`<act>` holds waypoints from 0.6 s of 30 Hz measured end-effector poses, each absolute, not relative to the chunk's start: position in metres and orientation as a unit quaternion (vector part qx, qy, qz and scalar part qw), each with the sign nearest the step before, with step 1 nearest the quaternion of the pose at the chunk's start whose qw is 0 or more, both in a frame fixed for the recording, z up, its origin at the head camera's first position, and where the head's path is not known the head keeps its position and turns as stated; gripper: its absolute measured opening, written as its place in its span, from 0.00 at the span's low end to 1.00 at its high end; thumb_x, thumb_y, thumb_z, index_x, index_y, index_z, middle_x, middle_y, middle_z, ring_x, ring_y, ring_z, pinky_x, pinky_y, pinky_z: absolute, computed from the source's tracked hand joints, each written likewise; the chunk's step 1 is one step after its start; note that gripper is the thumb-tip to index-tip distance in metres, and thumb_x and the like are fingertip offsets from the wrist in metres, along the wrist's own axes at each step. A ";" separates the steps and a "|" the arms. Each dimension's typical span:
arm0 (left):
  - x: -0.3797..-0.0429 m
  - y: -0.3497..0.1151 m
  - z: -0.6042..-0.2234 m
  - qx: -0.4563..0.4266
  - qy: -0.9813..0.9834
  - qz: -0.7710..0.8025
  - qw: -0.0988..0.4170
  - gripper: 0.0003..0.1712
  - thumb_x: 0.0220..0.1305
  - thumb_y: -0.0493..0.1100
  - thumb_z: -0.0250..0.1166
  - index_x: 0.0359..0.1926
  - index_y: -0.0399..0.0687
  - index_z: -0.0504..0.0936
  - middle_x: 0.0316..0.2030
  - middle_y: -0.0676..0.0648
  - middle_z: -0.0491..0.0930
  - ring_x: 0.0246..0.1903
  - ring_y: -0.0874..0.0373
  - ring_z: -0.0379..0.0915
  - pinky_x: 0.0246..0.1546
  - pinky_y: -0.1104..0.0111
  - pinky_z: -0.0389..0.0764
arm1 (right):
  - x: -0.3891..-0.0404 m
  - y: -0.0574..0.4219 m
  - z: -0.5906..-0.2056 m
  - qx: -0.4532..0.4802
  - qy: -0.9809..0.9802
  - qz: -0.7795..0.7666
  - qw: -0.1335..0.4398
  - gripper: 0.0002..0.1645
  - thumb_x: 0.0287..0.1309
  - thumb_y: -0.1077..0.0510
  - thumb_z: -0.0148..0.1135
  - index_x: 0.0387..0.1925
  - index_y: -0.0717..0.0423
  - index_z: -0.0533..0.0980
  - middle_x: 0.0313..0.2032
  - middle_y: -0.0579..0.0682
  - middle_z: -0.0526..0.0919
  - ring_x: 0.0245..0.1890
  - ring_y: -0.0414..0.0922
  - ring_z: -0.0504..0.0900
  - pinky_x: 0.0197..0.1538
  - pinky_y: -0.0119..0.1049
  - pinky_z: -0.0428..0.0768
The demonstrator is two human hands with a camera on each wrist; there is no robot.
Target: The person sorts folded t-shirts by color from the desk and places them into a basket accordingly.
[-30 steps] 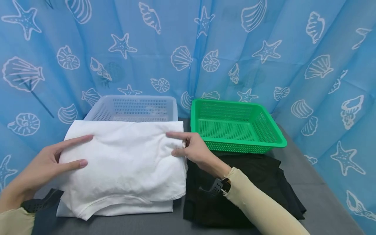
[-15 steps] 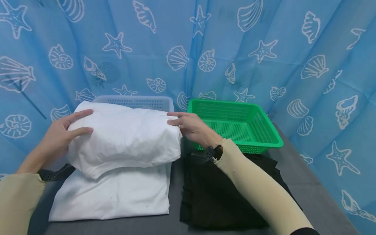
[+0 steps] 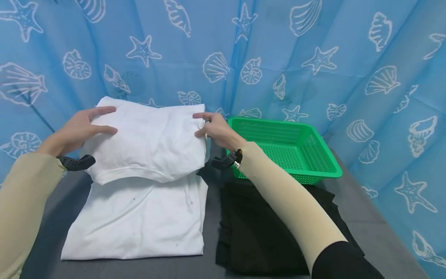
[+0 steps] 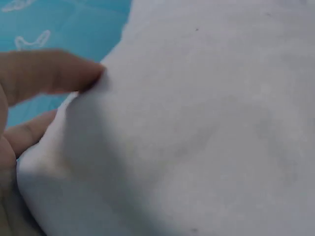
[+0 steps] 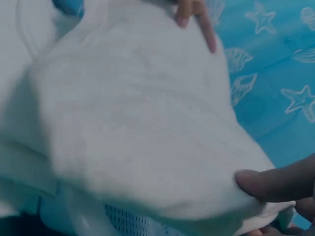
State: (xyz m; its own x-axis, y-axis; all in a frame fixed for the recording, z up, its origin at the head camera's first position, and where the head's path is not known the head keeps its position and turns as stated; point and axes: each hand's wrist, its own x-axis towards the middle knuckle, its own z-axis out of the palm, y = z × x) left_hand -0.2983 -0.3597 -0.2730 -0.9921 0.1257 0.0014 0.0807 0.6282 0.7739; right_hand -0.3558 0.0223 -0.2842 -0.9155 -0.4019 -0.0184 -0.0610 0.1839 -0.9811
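Observation:
A folded white T-shirt (image 3: 150, 139) with a curved neckline is held up between both hands in the head view. My left hand (image 3: 76, 130) grips its left edge, thumb on the near face. Its right edge is in the grip of my right hand (image 3: 221, 130). The shirt hides the pale plastic basket in the head view; a slotted bit of the basket (image 5: 128, 221) shows under the cloth in the right wrist view. Below, another folded white garment (image 3: 139, 224) lies flat on the grey table (image 3: 376, 240).
A green plastic basket (image 3: 285, 151) stands at the back, right of the right hand. Folded black clothing (image 3: 261, 232) lies in front of it, partly under the right forearm. A blue curtain (image 3: 271, 50) with seashell patterns hangs behind.
Both hands have lifted the folded white T-shirt up and away from me, off the white garment below, which is now largely uncovered. The shirt now covers the pale basket.

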 end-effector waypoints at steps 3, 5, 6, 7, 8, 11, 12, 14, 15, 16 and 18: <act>-0.313 -0.358 -0.271 0.068 0.916 0.396 0.017 0.52 0.62 0.55 0.70 0.78 0.56 0.50 0.77 0.44 0.35 0.73 0.42 0.25 0.62 0.34 0.48 | -0.368 0.011 -0.290 -0.157 0.786 -0.593 0.072 0.35 0.53 0.78 0.61 0.62 0.54 0.76 0.69 0.55 0.61 0.37 0.48 0.73 0.34 0.38 0.73; -0.322 -0.353 -0.269 0.077 0.922 0.379 0.003 0.51 0.64 0.52 0.69 0.78 0.52 0.49 0.77 0.41 0.37 0.73 0.40 0.26 0.63 0.34 0.45 | -0.374 0.005 -0.293 -0.159 0.794 -0.587 0.026 0.35 0.53 0.79 0.58 0.62 0.55 0.76 0.66 0.56 0.65 0.23 0.46 0.63 0.27 0.38 0.67; -0.326 -0.351 -0.268 0.082 0.923 0.376 -0.006 0.50 0.65 0.50 0.68 0.78 0.50 0.48 0.76 0.40 0.38 0.73 0.40 0.27 0.63 0.35 0.44 | -0.376 0.003 -0.293 -0.161 0.794 -0.586 0.001 0.34 0.53 0.80 0.57 0.61 0.56 0.76 0.63 0.57 0.68 0.20 0.46 0.58 0.26 0.37 0.66; -0.329 -0.349 -0.267 0.085 0.924 0.371 -0.020 0.49 0.65 0.47 0.67 0.78 0.48 0.48 0.76 0.38 0.39 0.73 0.38 0.28 0.64 0.35 0.44 | -0.378 0.000 -0.293 -0.163 0.794 -0.585 -0.024 0.34 0.53 0.80 0.57 0.61 0.57 0.76 0.61 0.57 0.70 0.19 0.45 0.57 0.26 0.36 0.66; -0.332 -0.347 -0.266 0.086 0.925 0.369 -0.034 0.49 0.66 0.45 0.66 0.78 0.46 0.47 0.76 0.37 0.40 0.73 0.38 0.30 0.64 0.36 0.44 | -0.380 -0.003 -0.293 -0.162 0.794 -0.584 -0.047 0.33 0.53 0.79 0.57 0.60 0.57 0.76 0.57 0.56 0.72 0.19 0.43 0.59 0.26 0.35 0.66; -0.336 -0.342 -0.260 0.080 0.924 0.367 -0.066 0.47 0.66 0.39 0.65 0.78 0.44 0.47 0.75 0.35 0.42 0.72 0.36 0.33 0.64 0.37 0.46 | -0.383 -0.009 -0.290 -0.165 0.787 -0.588 -0.086 0.31 0.54 0.79 0.58 0.59 0.59 0.77 0.50 0.55 0.75 0.25 0.42 0.66 0.28 0.33 0.70; -0.337 -0.342 -0.259 0.075 0.926 0.364 -0.067 0.47 0.66 0.39 0.65 0.78 0.44 0.47 0.75 0.35 0.42 0.72 0.35 0.34 0.64 0.36 0.47 | -0.383 -0.011 -0.290 -0.164 0.787 -0.589 -0.084 0.30 0.54 0.78 0.59 0.59 0.59 0.77 0.49 0.55 0.74 0.26 0.42 0.67 0.29 0.33 0.71; -0.339 -0.344 -0.259 0.068 0.931 0.354 -0.053 0.48 0.66 0.39 0.65 0.78 0.44 0.47 0.75 0.34 0.41 0.72 0.35 0.33 0.63 0.35 0.48 | -0.384 -0.012 -0.291 -0.156 0.791 -0.589 -0.063 0.30 0.53 0.79 0.59 0.58 0.60 0.77 0.51 0.57 0.75 0.22 0.43 0.66 0.27 0.34 0.71; -0.340 -0.345 -0.260 0.065 0.934 0.349 -0.041 0.48 0.65 0.39 0.66 0.78 0.44 0.47 0.75 0.34 0.40 0.72 0.34 0.33 0.62 0.34 0.49 | -0.384 -0.013 -0.293 -0.151 0.794 -0.587 -0.046 0.30 0.53 0.79 0.59 0.58 0.60 0.77 0.53 0.58 0.74 0.20 0.43 0.66 0.27 0.34 0.71; -0.341 -0.347 -0.263 0.065 0.936 0.345 -0.027 0.48 0.65 0.40 0.66 0.78 0.44 0.47 0.75 0.34 0.40 0.72 0.34 0.32 0.62 0.34 0.48 | -0.384 -0.012 -0.295 -0.144 0.799 -0.582 -0.030 0.30 0.53 0.78 0.60 0.58 0.61 0.78 0.56 0.59 0.73 0.18 0.43 0.64 0.26 0.35 0.70; -0.344 -0.350 -0.268 0.066 0.940 0.334 0.004 0.49 0.65 0.41 0.67 0.78 0.44 0.47 0.75 0.33 0.40 0.72 0.34 0.30 0.62 0.33 0.47 | -0.385 -0.012 -0.300 -0.131 0.815 -0.564 0.000 0.29 0.53 0.77 0.62 0.58 0.61 0.78 0.58 0.61 0.72 0.17 0.44 0.62 0.26 0.36 0.70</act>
